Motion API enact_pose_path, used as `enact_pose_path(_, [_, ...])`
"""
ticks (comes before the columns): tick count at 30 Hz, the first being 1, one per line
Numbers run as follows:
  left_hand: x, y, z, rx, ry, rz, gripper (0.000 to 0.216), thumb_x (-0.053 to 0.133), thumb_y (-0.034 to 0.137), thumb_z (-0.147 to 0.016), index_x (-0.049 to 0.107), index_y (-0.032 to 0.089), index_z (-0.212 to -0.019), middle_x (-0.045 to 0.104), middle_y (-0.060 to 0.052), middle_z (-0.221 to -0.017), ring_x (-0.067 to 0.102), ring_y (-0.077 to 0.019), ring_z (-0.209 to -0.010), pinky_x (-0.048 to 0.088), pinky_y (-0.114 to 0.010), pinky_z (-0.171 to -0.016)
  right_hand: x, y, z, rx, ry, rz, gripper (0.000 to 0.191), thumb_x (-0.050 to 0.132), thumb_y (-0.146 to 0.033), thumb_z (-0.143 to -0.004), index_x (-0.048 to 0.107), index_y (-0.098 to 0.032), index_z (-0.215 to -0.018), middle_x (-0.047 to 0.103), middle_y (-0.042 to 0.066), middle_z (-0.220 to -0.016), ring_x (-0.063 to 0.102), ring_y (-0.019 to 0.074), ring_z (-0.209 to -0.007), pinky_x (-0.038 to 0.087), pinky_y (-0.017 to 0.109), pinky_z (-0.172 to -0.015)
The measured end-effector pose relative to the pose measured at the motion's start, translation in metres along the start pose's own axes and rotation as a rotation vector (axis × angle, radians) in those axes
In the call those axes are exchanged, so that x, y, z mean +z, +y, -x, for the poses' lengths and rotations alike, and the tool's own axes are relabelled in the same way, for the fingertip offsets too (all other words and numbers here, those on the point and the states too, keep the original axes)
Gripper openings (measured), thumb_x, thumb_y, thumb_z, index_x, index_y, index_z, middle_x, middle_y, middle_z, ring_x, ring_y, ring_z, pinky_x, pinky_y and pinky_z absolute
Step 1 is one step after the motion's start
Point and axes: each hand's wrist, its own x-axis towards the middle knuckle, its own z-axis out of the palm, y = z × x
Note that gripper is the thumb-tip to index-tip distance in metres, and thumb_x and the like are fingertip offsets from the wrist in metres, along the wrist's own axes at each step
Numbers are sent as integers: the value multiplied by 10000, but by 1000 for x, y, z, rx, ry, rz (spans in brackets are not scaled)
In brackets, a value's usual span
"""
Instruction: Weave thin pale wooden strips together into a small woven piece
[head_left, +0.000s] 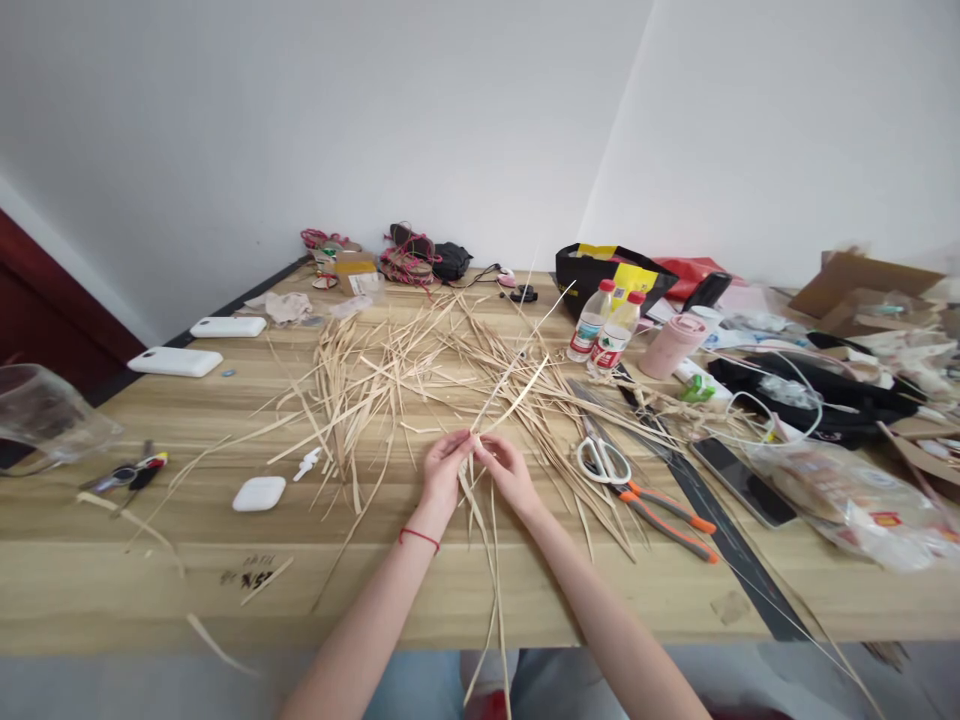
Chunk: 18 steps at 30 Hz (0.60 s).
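Note:
My left hand (444, 466) and my right hand (508, 467) meet near the middle of the table, fingertips pinched together on a few pale, flat plant strips, perhaps straw or split bamboo. Some held strips (522, 392) stick out up and to the right. Other strip ends (491, 570) hang down between my forearms past the table edge. The crossing point is mostly covered by my fingers. A red cord circles my left wrist. Just beyond my hands spreads a loose heap of similar strips (375, 375).
Right of my hands lie white-handled scissors (604, 460) and orange-handled pliers (667, 510). Two bottles (613, 335), a pink cup (672, 346), a phone (742, 482) and plastic bags crowd the right. Left are an earbud case (259, 493), keys (135, 472) and a clear container (52, 415).

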Motion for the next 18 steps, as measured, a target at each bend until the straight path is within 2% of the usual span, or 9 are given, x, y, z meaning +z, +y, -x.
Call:
enact_pose_path(5, [1,-4,2,22,7,-9,335,831,169,-504,635,144,-775,678,-22,-758,629,-124,-719,476,-249,-727,-3,4,0,-28,16,50,257,659,-410,-771,694,-224,-944,689,65,-948,631,221,-889,502,365,-832])
enact_pose_path(10, [3,-5,5,-39,-8,18,351,833,187,-501,585,151,-746,640,10,-715,601,-95,-659,459,-205,-643,-5,-4,0,-42,17,102,247,648,-410,-782,709,-223,-932,678,74,-969,616,223,-918,502,347,-809])
enact_pose_path(15, [4,-6,7,-94,-7,7,387,838,207,-495,543,161,-741,597,45,-671,575,-75,-594,428,-176,-559,-8,-6,-1,-13,44,102,229,654,-420,-776,710,-219,-869,663,57,-873,616,207,-840,503,328,-754])
enact_pose_path(18, [4,-6,7,-85,-11,-10,383,835,229,-511,542,163,-749,599,41,-681,582,-79,-597,436,-181,-562,-10,-5,-3,-27,47,80,223,664,-427,-764,704,-223,-845,653,46,-843,611,197,-806,498,320,-737])
